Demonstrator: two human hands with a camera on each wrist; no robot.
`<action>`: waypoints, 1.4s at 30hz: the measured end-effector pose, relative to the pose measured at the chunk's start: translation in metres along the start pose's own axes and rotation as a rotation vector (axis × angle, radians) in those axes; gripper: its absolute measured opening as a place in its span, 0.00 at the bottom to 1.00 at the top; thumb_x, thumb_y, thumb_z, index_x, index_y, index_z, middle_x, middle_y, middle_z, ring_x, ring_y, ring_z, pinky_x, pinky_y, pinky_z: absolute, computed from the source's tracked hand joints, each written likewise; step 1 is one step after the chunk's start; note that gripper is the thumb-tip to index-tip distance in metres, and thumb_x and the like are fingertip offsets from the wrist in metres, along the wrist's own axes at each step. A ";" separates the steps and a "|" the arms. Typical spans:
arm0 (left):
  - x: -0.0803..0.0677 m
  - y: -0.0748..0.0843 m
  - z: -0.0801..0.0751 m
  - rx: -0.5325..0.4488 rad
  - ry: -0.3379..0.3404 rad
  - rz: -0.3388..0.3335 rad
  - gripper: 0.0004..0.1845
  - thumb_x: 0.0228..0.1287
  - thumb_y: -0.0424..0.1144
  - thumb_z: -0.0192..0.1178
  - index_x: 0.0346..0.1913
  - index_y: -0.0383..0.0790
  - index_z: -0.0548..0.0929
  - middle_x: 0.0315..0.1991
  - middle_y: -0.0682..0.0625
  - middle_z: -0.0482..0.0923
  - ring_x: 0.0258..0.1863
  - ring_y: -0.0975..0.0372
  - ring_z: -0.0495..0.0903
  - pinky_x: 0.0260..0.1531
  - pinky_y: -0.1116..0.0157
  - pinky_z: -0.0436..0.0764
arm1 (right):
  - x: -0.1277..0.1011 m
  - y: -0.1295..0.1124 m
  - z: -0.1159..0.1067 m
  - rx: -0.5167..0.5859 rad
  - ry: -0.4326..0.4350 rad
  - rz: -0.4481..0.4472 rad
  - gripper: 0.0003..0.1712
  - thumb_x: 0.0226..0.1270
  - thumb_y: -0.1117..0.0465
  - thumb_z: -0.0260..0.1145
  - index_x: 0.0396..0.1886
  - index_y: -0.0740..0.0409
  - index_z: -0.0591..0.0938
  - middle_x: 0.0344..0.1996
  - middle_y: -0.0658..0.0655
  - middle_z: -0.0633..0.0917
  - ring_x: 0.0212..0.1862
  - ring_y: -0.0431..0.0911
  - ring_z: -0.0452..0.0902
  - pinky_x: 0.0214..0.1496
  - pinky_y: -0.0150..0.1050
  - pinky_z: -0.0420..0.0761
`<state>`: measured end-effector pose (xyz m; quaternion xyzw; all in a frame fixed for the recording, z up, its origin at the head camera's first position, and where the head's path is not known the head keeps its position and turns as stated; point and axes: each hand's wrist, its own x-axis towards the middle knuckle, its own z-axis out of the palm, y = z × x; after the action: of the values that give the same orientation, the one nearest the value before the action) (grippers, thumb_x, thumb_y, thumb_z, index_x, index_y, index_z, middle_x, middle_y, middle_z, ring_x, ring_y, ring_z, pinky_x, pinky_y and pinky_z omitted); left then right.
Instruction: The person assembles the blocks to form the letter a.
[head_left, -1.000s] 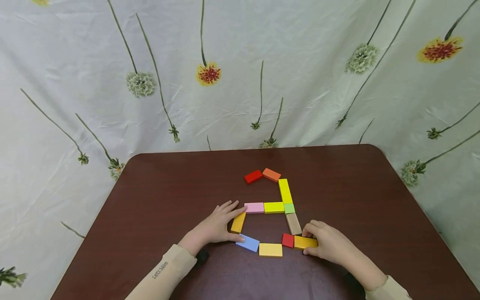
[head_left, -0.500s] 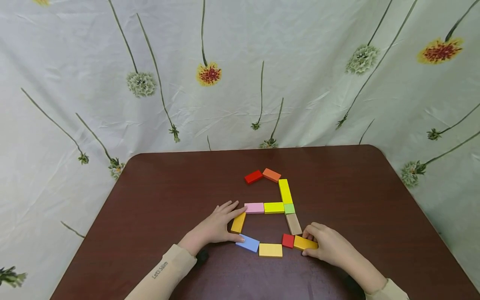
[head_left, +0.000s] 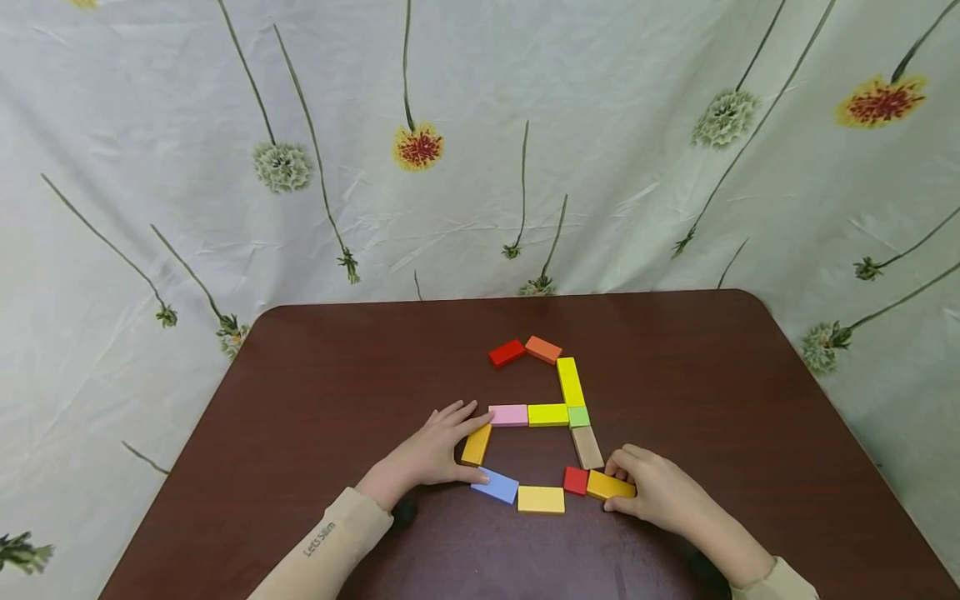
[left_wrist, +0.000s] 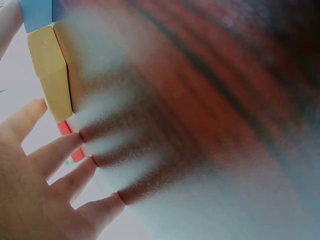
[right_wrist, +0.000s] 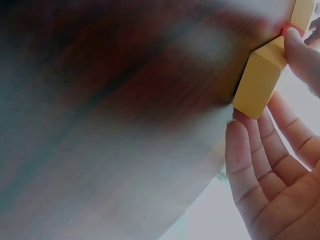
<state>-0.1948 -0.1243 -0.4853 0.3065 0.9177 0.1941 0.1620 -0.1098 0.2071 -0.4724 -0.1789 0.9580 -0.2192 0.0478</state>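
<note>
Coloured wooden blocks lie flat in a loop on the dark brown table. My left hand rests flat with fingers spread; its index finger touches an amber block and its thumb touches a blue block. The left wrist view shows that hand beside the amber block. My right hand pinches another amber block between thumb and fingers, next to a small red block. The right wrist view shows those fingers round the amber block.
The loop also holds a yellow block, a tan block, a green block, a yellow block and a pink block. Beyond lie a long yellow block, an orange block and a red block. A flowered cloth hangs behind.
</note>
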 end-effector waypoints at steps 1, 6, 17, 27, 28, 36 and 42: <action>0.000 0.000 0.000 0.000 0.000 0.000 0.48 0.45 0.64 0.66 0.71 0.55 0.60 0.72 0.43 0.52 0.72 0.45 0.47 0.65 0.39 0.49 | 0.000 0.000 0.000 0.000 -0.002 -0.001 0.20 0.40 0.52 0.79 0.30 0.49 0.78 0.25 0.41 0.73 0.27 0.34 0.66 0.29 0.29 0.72; 0.000 0.000 0.000 0.003 0.002 0.000 0.48 0.46 0.64 0.66 0.71 0.55 0.60 0.72 0.43 0.52 0.72 0.45 0.47 0.65 0.39 0.49 | 0.001 0.000 0.000 0.002 -0.007 0.002 0.20 0.40 0.52 0.79 0.31 0.49 0.78 0.25 0.41 0.73 0.27 0.34 0.66 0.29 0.29 0.72; 0.000 0.000 0.000 -0.003 -0.001 0.005 0.48 0.46 0.63 0.66 0.71 0.54 0.60 0.72 0.43 0.52 0.72 0.45 0.47 0.65 0.39 0.48 | 0.015 0.002 -0.016 0.011 0.042 0.012 0.17 0.49 0.47 0.74 0.32 0.50 0.79 0.27 0.43 0.76 0.30 0.36 0.71 0.31 0.30 0.76; 0.000 0.001 -0.001 -0.022 -0.007 0.000 0.49 0.46 0.63 0.66 0.71 0.54 0.60 0.72 0.43 0.52 0.72 0.45 0.46 0.65 0.39 0.47 | 0.069 0.011 -0.034 0.015 0.089 0.051 0.17 0.56 0.57 0.70 0.44 0.57 0.81 0.37 0.53 0.81 0.38 0.46 0.76 0.41 0.41 0.80; 0.000 0.001 -0.001 -0.024 -0.007 0.001 0.49 0.46 0.63 0.66 0.71 0.54 0.60 0.72 0.43 0.52 0.72 0.45 0.46 0.65 0.39 0.47 | 0.075 0.012 -0.035 0.011 0.093 0.057 0.17 0.57 0.57 0.70 0.45 0.57 0.81 0.38 0.54 0.81 0.39 0.46 0.76 0.42 0.42 0.80; -0.001 -0.001 0.001 -0.026 -0.001 0.010 0.49 0.46 0.64 0.65 0.71 0.54 0.59 0.72 0.43 0.52 0.72 0.45 0.46 0.65 0.39 0.47 | 0.123 0.018 -0.038 0.025 0.094 0.095 0.17 0.62 0.57 0.66 0.48 0.60 0.81 0.40 0.57 0.81 0.40 0.48 0.75 0.44 0.45 0.79; -0.002 0.000 0.001 -0.034 0.000 0.014 0.48 0.47 0.64 0.66 0.71 0.53 0.60 0.72 0.43 0.52 0.72 0.46 0.47 0.65 0.39 0.47 | 0.147 0.021 -0.033 0.061 0.081 0.124 0.18 0.64 0.55 0.64 0.49 0.60 0.80 0.44 0.59 0.80 0.45 0.51 0.76 0.49 0.47 0.78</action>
<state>-0.1928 -0.1253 -0.4857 0.3102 0.9121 0.2108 0.1655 -0.2595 0.1849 -0.4539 -0.1087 0.9612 -0.2521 0.0282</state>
